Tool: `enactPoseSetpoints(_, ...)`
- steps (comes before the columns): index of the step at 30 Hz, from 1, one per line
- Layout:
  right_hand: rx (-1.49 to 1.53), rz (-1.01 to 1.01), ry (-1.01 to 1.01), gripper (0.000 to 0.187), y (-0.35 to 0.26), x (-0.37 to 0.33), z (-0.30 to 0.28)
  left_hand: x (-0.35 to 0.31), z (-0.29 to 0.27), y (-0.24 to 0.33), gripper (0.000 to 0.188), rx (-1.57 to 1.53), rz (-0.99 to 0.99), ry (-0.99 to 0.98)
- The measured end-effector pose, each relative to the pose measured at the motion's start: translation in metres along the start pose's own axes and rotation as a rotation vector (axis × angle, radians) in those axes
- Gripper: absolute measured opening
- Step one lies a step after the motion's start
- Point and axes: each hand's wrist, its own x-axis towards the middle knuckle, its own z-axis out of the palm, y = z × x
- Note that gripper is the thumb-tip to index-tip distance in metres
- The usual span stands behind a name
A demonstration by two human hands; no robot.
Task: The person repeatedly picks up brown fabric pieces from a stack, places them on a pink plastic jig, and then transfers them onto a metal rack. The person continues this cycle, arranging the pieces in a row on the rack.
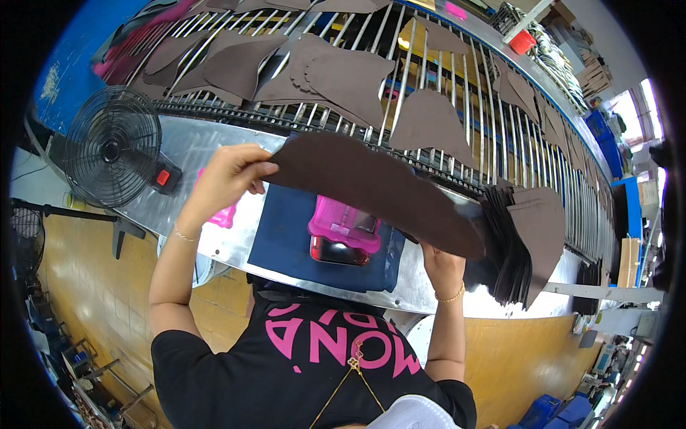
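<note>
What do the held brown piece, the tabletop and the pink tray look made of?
Brown piece: leather or a synthetic, can't tell which; matte, thin, even-coloured.
Tabletop: likely bare sheet metal; silvery with bright glare.
Pink tray: probably moulded plastic, fairly glossy; saturated colour, rounded wavy edge.

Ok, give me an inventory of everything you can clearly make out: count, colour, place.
Table: one, silver, centre
Rack: one, silver bars, beyond table
Mat: one, dark blue, on table
Raised sheet: one, dark brown, above mat
Sheet stack: one, brown, right part of table
Loose sheets: many, brown, on rack
Tray: one, pink, on mat
Phone-like device: one, red and black, tray's near side
Partly hidden item: one, pink, left of mat
Fans: two, black, left side
Container: one, red, upper right
Shirt: one, black with pink print, bottom
Left hand: one, bare, pinching raised sheet's left end
Right hand: one, bare, at raised sheet's right end
</note>
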Motion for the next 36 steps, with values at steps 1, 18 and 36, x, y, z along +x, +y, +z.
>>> enactPoseSetpoints(1, -0.005, 0.048, 0.017, 0.013, 0.002, -0.009, -0.004, 0.005, 0.01, 0.003, 0.008, 0.033, 0.035, -0.038)
enactPoseSetpoints(18, 0.596, 0.822, 0.481, 0.024, 0.043, -0.101, -0.123, 0.076, 0.107, 0.065, 0.016, 0.117, 0.786, -0.221)
enactPoseSetpoints(36, 1.673, 0.964, 0.741, 0.033, 0.194, 0.128, 0.165, 0.009, -0.014, -0.031, 0.015, -0.096, 0.075, 0.345)
